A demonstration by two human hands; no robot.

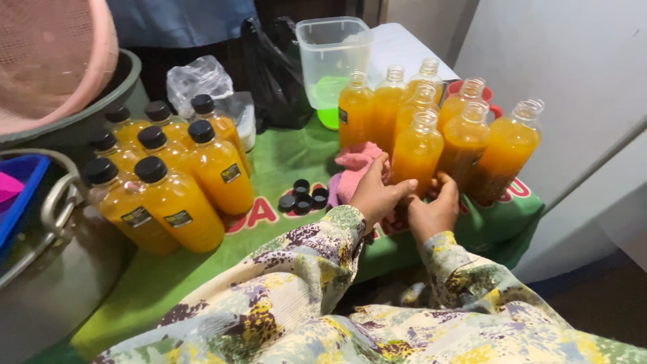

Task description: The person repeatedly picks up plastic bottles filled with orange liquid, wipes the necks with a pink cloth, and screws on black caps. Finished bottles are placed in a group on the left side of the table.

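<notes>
1. Gripping from both sides, the left hand (375,195) and the right hand (433,210) meet at the base of an uncapped bottle of orange juice (416,155); the left fingers (397,190) curl against its lower wall, the right fingers (446,183) press in from the other side, so the bottle stands upright, pinched between them on the green cloth (283,162).
2. Just behind the left hand lies a pink rag (355,165), touching its knuckles; part of the rag is hidden under the hand.
3. Beyond the held bottle, away from the person, stands a cluster of open bottles (465,128) filled with the same orange liquid, packed close together; the held one touches or nearly touches its neighbours, though I cannot tell which.
4. Further beyond that cluster sits a clear plastic jug (331,54) with a green bottom.
5. To the left of the left hand, near but apart, is a small heap of black caps (303,197) on the cloth.
6. Well to the left of the caps stands a group of capped bottles (178,175), each with a black lid and a small dark label; behind them a crumpled clear bag (199,77).
7. At the far left sit a metal pot (47,269) and a pink strainer (50,54).
</notes>
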